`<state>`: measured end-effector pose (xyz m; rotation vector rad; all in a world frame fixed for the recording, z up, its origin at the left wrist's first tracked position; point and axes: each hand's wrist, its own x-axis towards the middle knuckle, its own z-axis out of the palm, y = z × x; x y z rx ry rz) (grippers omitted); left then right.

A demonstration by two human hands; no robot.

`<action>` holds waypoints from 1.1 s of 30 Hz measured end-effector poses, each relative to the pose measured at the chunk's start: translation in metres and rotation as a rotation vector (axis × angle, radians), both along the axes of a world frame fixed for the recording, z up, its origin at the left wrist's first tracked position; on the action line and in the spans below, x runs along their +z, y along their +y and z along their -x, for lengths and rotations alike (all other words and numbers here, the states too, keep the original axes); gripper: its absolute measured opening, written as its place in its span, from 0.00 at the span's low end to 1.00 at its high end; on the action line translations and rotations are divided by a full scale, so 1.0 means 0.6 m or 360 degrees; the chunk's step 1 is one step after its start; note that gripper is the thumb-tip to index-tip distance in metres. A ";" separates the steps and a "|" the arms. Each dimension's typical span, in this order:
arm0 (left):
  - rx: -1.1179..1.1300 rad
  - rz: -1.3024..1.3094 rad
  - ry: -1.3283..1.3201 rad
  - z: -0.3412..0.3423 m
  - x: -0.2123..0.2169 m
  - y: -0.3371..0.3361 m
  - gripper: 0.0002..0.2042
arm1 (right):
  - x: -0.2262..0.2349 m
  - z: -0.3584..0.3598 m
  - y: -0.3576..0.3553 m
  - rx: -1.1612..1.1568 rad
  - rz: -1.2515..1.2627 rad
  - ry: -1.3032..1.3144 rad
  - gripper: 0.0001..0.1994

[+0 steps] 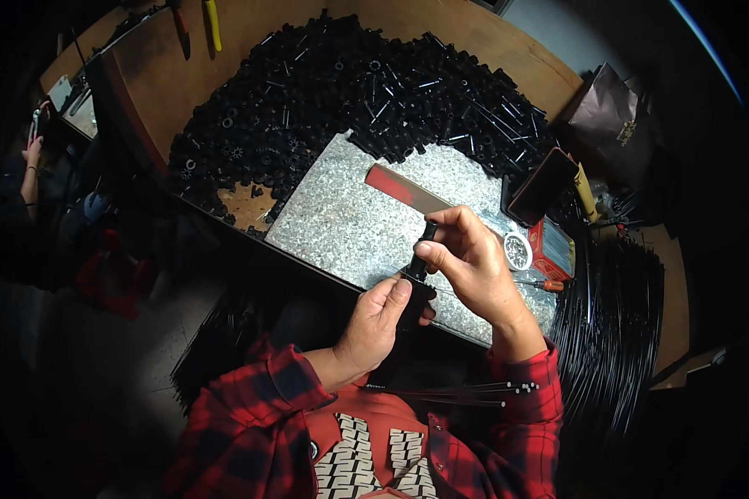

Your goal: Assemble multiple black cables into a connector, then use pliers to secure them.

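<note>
Just in front of the speckled slab (333,212), both hands are on a short black cylindrical part (416,268). My right hand (483,270) pinches its upper end between thumb and fingers. My left hand (370,326) grips the lower end, thumb on top. A thin line or wire seems to run beside the part; its exact path is hard to see. Several thin rods with pale tips (508,389) lie across my lap below the hands. On the slab beyond, a flat bar with a red patch (404,187) lies at an angle.
A large heap of black parts (324,91) fills the bench's back. At right are a phone (543,187), a white dish (518,250), a red box (553,247), an orange-handled screwdriver (548,285) and bundled black rods (612,324). Another person's hand (32,155) works at far left.
</note>
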<state>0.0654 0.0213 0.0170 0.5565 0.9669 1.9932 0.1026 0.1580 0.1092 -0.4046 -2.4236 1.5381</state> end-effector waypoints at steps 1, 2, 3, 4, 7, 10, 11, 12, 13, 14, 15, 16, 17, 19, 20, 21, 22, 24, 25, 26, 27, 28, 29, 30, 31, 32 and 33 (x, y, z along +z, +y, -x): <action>0.0018 -0.0016 -0.0013 0.000 -0.001 0.000 0.19 | 0.000 0.000 -0.001 -0.0003 0.0000 0.0001 0.15; 0.0016 -0.0016 -0.0010 0.000 0.000 0.000 0.19 | 0.001 0.000 0.000 -0.0014 0.0081 0.0009 0.15; 0.0010 -0.0009 -0.0014 0.000 0.002 -0.001 0.19 | 0.001 0.001 0.001 -0.0025 0.0162 0.0016 0.15; 0.0003 -0.0003 -0.0017 0.000 0.003 -0.001 0.19 | 0.000 0.000 0.001 -0.0027 0.0161 0.0019 0.15; -0.0009 -0.0023 -0.0091 -0.002 0.003 0.000 0.18 | -0.004 -0.003 0.004 -0.0027 0.0170 0.0056 0.15; -0.0047 -0.0075 -0.0127 0.004 -0.010 -0.001 0.18 | -0.006 -0.004 0.006 0.0022 0.0144 0.0073 0.16; -0.0048 -0.0073 -0.0125 0.005 -0.009 -0.002 0.18 | -0.004 -0.006 0.006 0.0050 0.0224 0.0064 0.18; -0.0038 -0.0077 -0.0180 0.005 -0.006 -0.003 0.17 | -0.002 -0.007 0.006 0.0078 0.0305 0.0054 0.20; -0.0027 -0.0082 -0.0234 0.006 -0.004 -0.004 0.16 | -0.001 -0.011 0.006 0.0076 0.0306 0.0058 0.20; -0.0032 -0.0083 -0.0231 0.007 -0.004 -0.004 0.16 | 0.002 -0.017 0.008 0.0108 0.0126 0.0054 0.23; -0.0043 -0.0120 -0.0264 0.008 -0.005 -0.004 0.16 | 0.004 -0.023 0.009 0.0138 -0.0054 0.0051 0.26; -0.0055 -0.0158 -0.0297 0.009 -0.006 -0.003 0.15 | 0.001 -0.032 0.011 0.0129 -0.0182 -0.0009 0.29; -0.0060 -0.0154 -0.0297 0.009 -0.011 -0.003 0.15 | -0.005 -0.038 0.010 0.0169 -0.0277 -0.0107 0.27; 0.0014 -0.0107 -0.0279 0.010 -0.019 -0.001 0.15 | -0.025 -0.045 0.007 0.0224 -0.0480 -0.0213 0.21; 0.0007 -0.0104 -0.0278 0.011 -0.020 -0.002 0.15 | -0.021 -0.045 0.001 0.0217 -0.0478 -0.0213 0.21; -0.0039 -0.0144 -0.0301 0.012 -0.021 -0.003 0.15 | -0.013 -0.045 -0.005 0.0163 -0.0271 -0.0285 0.19; -0.0084 -0.0184 -0.0324 0.013 -0.022 -0.005 0.15 | -0.009 -0.045 -0.009 0.0110 -0.0063 -0.0356 0.18; -0.0100 -0.0192 -0.0325 0.013 -0.016 -0.006 0.15 | -0.024 -0.047 -0.002 0.0133 0.0049 -0.0237 0.15; -0.0106 -0.0200 -0.0329 0.012 -0.013 -0.006 0.15 | -0.027 -0.048 -0.001 0.0154 0.0114 -0.0240 0.16; -0.0109 -0.0198 -0.0326 0.012 -0.013 -0.005 0.15 | -0.029 -0.048 0.001 0.0178 0.0179 -0.0242 0.16; -0.0104 -0.0188 -0.0348 0.012 -0.013 -0.005 0.16 | -0.028 -0.047 0.001 0.0177 0.0180 -0.0239 0.16; -0.0099 -0.0178 -0.0371 0.012 -0.013 -0.004 0.16 | -0.025 -0.046 0.002 0.0200 0.0191 -0.0234 0.17; -0.0100 -0.0176 -0.0369 0.012 -0.012 -0.004 0.16 | -0.023 -0.045 0.001 0.0224 0.0204 -0.0230 0.17; -0.0088 -0.0193 -0.0332 0.012 -0.008 -0.003 0.16 | -0.021 -0.044 -0.001 0.0223 0.0206 -0.0228 0.17; -0.0076 -0.0211 -0.0295 0.012 -0.007 -0.002 0.17 | -0.019 -0.044 -0.003 0.0231 0.0153 -0.0215 0.17; -0.0076 -0.0209 -0.0294 0.012 -0.008 -0.003 0.17 | -0.017 -0.043 -0.004 0.0240 0.0100 -0.0201 0.18; -0.0082 -0.0225 -0.0311 0.012 -0.009 -0.003 0.17 | -0.018 -0.043 -0.004 0.0240 0.0102 -0.0201 0.18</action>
